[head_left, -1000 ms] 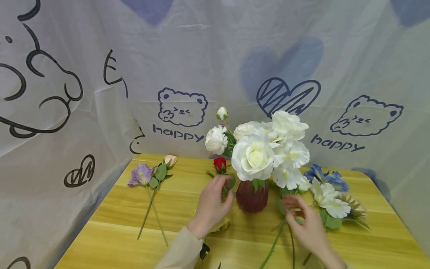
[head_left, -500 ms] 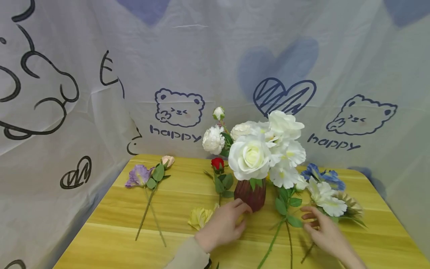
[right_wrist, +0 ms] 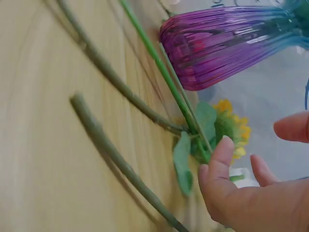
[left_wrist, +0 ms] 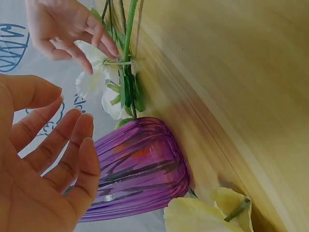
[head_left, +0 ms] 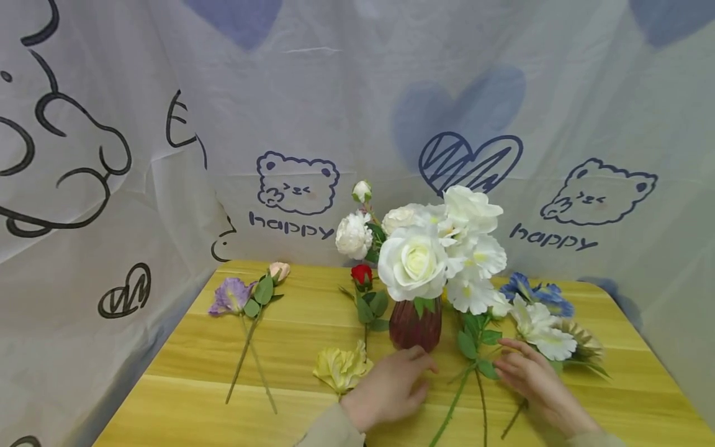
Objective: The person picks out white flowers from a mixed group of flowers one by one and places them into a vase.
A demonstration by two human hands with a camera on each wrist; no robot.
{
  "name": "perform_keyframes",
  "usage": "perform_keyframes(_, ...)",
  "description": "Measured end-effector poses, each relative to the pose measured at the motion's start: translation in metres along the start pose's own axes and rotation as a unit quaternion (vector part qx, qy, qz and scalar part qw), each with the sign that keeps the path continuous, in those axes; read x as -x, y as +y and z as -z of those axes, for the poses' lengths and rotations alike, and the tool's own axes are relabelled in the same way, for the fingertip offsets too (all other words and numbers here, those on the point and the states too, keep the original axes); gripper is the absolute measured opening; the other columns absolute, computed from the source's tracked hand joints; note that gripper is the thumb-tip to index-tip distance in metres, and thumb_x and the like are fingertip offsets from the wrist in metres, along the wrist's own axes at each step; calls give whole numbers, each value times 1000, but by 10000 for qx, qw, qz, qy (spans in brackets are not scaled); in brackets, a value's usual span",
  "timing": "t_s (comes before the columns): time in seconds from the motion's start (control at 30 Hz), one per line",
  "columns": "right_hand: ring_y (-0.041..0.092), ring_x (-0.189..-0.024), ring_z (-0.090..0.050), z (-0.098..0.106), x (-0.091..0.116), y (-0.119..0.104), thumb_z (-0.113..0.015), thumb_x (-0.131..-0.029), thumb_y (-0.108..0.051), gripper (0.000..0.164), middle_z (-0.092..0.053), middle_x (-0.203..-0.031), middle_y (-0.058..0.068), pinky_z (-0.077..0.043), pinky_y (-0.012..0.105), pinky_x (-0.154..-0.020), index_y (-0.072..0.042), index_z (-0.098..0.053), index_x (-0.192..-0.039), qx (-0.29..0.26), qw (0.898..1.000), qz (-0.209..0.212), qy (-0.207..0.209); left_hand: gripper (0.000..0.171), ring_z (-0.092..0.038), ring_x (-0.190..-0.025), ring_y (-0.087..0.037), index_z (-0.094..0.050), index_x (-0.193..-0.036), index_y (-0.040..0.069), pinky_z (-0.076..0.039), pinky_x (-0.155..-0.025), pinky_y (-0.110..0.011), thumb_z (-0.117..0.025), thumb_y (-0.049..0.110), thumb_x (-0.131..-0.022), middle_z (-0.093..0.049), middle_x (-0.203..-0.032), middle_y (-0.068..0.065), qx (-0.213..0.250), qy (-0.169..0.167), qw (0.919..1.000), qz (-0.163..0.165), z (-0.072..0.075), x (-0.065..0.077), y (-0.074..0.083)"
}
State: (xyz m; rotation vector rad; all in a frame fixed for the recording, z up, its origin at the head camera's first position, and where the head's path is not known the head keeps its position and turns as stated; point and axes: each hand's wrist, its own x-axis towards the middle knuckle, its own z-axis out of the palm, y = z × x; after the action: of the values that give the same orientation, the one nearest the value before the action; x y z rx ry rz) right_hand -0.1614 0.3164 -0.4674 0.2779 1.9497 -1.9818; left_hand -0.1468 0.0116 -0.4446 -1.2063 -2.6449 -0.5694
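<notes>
A ribbed purple-red glass vase [head_left: 414, 328] stands upright with white flowers [head_left: 418, 261] in it, a large rose foremost. My left hand [head_left: 391, 386] hovers just before its base, fingers loosely bent; the left wrist view shows nothing between thumb and fingertips. My right hand [head_left: 539, 383] is at the right of the vase, fingers relaxed, right beside green leaves [head_left: 475, 347] on stems that lie on the table. In the right wrist view, its fingertips are close to those stems [right_wrist: 176, 92], and a yellow flower [right_wrist: 231, 128] shows behind them.
A yellow flower [head_left: 341, 367] lies left of my left hand, a red rose [head_left: 362, 274] behind it. Purple [head_left: 231, 297] and pale pink [head_left: 279, 270] flowers lie far left. Blue [head_left: 542, 295] and white [head_left: 544, 329] blooms lie right. A printed cloth [head_left: 301, 112] hangs behind the table.
My left hand has come from beside the red rose toward me and right, to the front of the vase. The right hand has shifted right, off the green leaves.
</notes>
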Motion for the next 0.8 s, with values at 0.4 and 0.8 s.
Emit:
perform_keyframes(0.4, 2, -104, -64, 5, -10, 10, -34, -109, -20, 58, -62, -118, -7, -49, 21, -105, -8, -5, -159, -1566, 9875, -138, -101, 23, -58, -83, 3, -67, -115, 17, -47, -72, -7, -66, 15, -92, -65, -104, 7, 75, 103, 9998, -170, -1, 3, -1)
perform_keyframes(0.8, 4, -94, -67, 6, -5, -1, -42, -108, -25, 25, -72, -98, -2, -54, 14, -91, -17, -63, -97, -3131, 9496, -69, 142, 20, -61, -92, -5, -68, -109, 17, -51, -81, -12, -67, 14, -90, -66, -105, 6, -63, 685, 9973, -257, 1, 0, 1)
